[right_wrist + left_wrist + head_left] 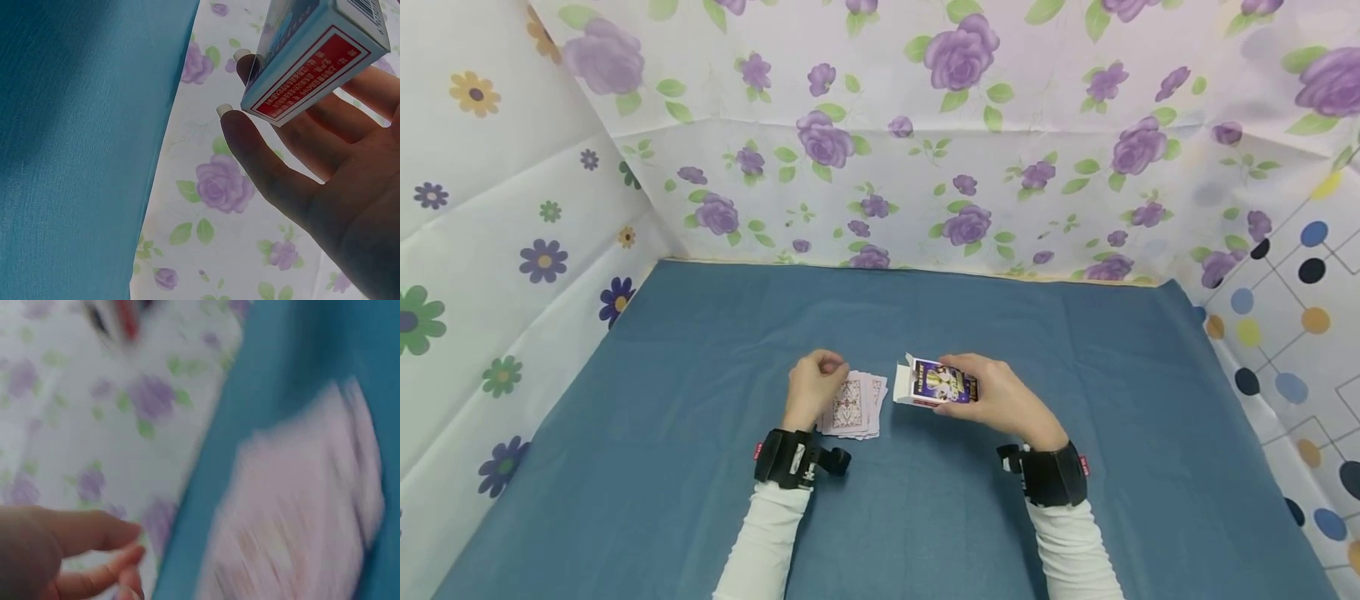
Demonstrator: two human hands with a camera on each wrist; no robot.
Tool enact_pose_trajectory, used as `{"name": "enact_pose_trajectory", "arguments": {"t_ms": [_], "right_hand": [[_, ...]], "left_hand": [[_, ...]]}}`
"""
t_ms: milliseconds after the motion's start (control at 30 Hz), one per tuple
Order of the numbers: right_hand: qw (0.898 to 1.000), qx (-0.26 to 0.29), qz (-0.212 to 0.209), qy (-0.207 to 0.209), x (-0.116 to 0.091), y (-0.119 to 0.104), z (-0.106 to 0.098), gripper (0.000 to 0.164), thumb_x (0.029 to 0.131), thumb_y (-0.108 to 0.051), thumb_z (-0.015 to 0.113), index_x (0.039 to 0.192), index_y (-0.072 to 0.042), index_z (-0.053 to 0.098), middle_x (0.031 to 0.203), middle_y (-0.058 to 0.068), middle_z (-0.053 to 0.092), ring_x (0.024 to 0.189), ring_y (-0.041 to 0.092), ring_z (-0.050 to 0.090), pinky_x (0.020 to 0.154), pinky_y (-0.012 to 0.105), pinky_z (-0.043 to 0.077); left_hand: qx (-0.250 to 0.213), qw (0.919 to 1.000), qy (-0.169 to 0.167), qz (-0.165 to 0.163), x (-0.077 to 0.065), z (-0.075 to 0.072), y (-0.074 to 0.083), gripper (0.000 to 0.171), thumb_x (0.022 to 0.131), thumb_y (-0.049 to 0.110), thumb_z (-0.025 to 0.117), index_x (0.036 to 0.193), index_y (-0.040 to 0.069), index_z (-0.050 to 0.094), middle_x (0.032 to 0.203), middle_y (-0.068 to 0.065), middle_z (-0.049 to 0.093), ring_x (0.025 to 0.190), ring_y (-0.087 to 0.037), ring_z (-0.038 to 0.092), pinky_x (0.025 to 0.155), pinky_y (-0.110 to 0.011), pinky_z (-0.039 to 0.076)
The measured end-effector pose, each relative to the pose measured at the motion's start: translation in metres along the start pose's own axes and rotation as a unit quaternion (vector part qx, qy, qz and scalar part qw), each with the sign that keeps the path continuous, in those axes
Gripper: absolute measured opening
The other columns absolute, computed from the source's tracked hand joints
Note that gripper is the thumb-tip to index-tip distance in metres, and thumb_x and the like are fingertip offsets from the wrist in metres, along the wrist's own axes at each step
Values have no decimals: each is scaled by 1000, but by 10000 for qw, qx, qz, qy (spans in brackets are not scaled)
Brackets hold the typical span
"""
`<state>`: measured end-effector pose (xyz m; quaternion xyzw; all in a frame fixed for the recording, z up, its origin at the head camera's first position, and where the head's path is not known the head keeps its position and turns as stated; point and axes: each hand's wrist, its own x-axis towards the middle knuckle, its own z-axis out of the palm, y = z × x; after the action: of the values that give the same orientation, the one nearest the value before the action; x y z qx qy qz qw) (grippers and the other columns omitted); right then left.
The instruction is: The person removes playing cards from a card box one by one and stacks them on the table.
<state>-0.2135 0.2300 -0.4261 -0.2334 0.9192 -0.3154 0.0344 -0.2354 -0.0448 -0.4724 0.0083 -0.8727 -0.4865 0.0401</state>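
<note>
My right hand (1000, 396) grips a card box (942, 383), purple and gold on its face, between thumb and fingers. The box's white end flap (904, 383) stands open toward the left. In the right wrist view a side of the box (312, 75) shows a red panel with white print. A loosely squared pile of playing cards (852, 406) lies patterned backs up on the blue cloth. My left hand (815, 385) is over the pile's left edge, fingers bent and thumb near the fingertips, with nothing between them in the left wrist view. The cards (287, 512) are blurred there.
Blue cloth (910, 533) covers the table. A white sheet with purple roses (850, 142) stands along the back edge. Patterned sheets rise at the left (497, 275) and right (1292, 367) sides. Black straps with small cameras (786, 458) sit on both wrists.
</note>
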Motion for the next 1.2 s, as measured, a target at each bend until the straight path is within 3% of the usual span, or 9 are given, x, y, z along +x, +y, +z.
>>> {"name": "enact_pose_trajectory", "arguments": {"t_ms": [133,200,267,467,600,733,900,1000,1200], "right_hand": [[9999,-50,-86,25,0,-1,1,64,81,-32,79,135,-5,56,128,14,61,100,21,60,79,34,49],[9999,-77,-141,37,1,-2,1,63,81,-31,79,134,-5,56,129,15,61,102,22,61,80,36,49],[9998,-113,-171,48,1,-3,2,62,82,-31,78,134,-5,56,129,15,61,105,24,61,81,37,50],[9993,-160,-320,97,3,-8,3,61,81,-31,79,133,-7,57,127,13,62,103,22,62,80,35,51],[9988,-107,-457,116,3,-12,3,61,80,-31,80,132,-6,58,125,12,63,99,19,61,78,33,51],[9987,-110,-487,115,3,-13,3,62,79,-30,81,132,-7,58,126,12,63,99,19,62,78,33,51],[9990,-160,-385,182,2,-11,2,64,77,-29,83,132,-6,58,127,11,63,101,20,62,80,35,51],[9990,-154,-345,228,2,-9,1,65,76,-28,83,131,-5,59,127,12,63,103,21,62,81,36,51],[9990,-122,-353,242,2,-8,2,64,78,-29,82,132,-6,58,127,13,63,99,20,62,78,34,51]], "left_hand": [[-949,9862,-749,1132,-4,9,19,22,97,21,60,113,8,66,91,-7,62,75,-17,53,62,-38,42],[-1102,9782,-1034,1424,-7,13,31,20,97,21,60,111,9,69,85,-7,60,68,-17,49,60,-32,38],[-884,9787,-1092,1498,-11,17,40,17,97,19,60,107,10,71,80,-5,56,64,-14,44,61,-26,34],[-187,9913,-890,952,-19,22,53,13,92,18,66,89,6,71,68,-2,49,56,-12,37,54,-22,27],[-86,9910,-1251,461,-20,20,53,14,91,18,67,83,7,68,61,1,42,51,-13,33,50,-24,24],[-489,9838,-1727,-3,-20,19,52,13,92,13,64,82,4,67,63,0,40,51,-13,32,50,-25,26],[-1297,9736,-1835,-414,-17,16,52,13,91,12,67,84,1,69,68,0,48,55,-13,37,52,-25,29],[-1386,9719,-1865,-369,-16,14,52,15,91,13,67,85,0,69,67,0,47,56,-14,36,52,-25,29],[-1148,9738,-1945,284,-14,13,48,28,94,24,64,75,5,67,63,1,46,53,-14,37,51,-26,29]]}}
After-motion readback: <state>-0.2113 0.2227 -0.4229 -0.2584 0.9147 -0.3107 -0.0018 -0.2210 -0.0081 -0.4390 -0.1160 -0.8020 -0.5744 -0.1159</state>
